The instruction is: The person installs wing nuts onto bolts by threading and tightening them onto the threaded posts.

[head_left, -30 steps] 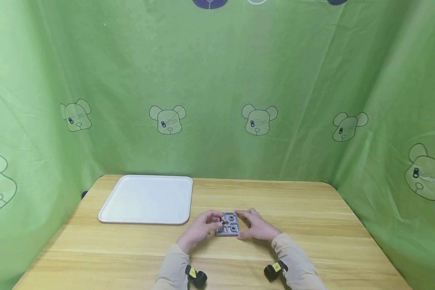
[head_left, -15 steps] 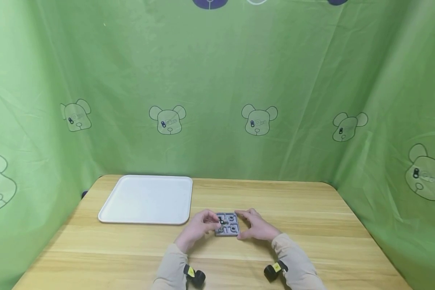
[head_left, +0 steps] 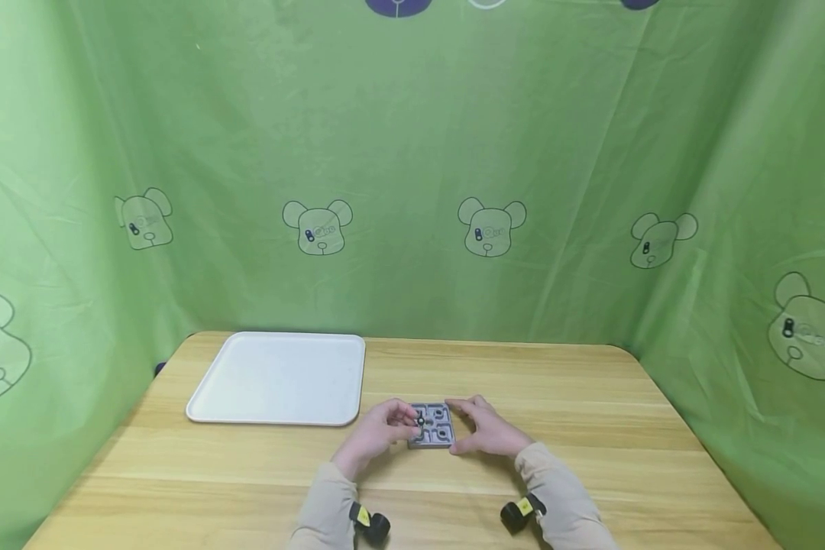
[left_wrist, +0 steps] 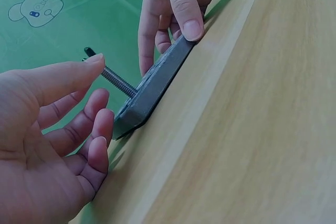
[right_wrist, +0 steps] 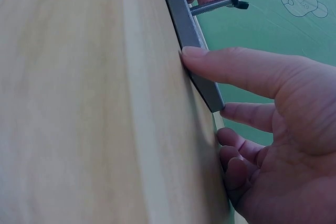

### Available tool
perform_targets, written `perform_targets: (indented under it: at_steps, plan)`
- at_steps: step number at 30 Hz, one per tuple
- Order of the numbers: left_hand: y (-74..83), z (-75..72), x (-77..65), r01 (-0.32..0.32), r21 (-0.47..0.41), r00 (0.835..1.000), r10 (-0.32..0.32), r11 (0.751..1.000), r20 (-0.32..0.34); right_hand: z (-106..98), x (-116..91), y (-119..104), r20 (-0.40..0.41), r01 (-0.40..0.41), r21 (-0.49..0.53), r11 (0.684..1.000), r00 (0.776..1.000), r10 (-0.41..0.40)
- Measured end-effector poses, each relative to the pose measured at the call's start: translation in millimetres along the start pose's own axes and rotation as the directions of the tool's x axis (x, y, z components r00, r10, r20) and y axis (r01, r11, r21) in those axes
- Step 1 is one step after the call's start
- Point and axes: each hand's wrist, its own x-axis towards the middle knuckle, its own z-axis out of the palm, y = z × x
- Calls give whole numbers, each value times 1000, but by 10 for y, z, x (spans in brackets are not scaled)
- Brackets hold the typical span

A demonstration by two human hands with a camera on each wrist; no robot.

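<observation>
Compared with the head view of a second ago, the left hand (head_left: 378, 429) has shifted slightly toward nine o'clock, and the right hand (head_left: 486, 429) and the metal plate (head_left: 438, 425) lie where they did. The plate rests flat on the table (head_left: 522, 382), between the hands. The key relation is the winged bolt (right_wrist: 215, 6): it rises from the plate's nine-o'clock half, its long axis pointing up and away from the face, its winged head at about three o'clock from the left hand, much nearer to that hand than to the right. The left fingers are loosely bent, the thumb tip at a wing; whether they pinch it I cannot tell. The right hand, thumb and forefinger spread wide, grips the plate by its three-o'clock end, thumb on the near edge. The white tray (head_left: 282, 378) sits at ten o'clock from the plate, apart from it.
</observation>
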Motion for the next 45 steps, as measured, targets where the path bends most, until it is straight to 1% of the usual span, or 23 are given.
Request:
perform_targets:
  at_steps: [15,19,27,34,45]
  plan:
    - [10,37,-11,-7,22,1000,8,1000,-22,10,8,10,-2,4,-6,1000,1000,-4]
    - [2,48,2,-12,18,1000,13,1000,-21,12,9,17,-1,5,1,1000,1000,-5]
    - [-14,62,25,-17,42,999,18,999,-27,15,11,27,-1,4,-7,1000,1000,-4]
    - [-15,54,19,-11,47,1000,11,999,-15,13,12,24,1,1,-5,1000,1000,-1]
    - [2,47,5,-25,59,1000,24,998,14,12,14,22,-1,3,-6,1000,1000,-3]
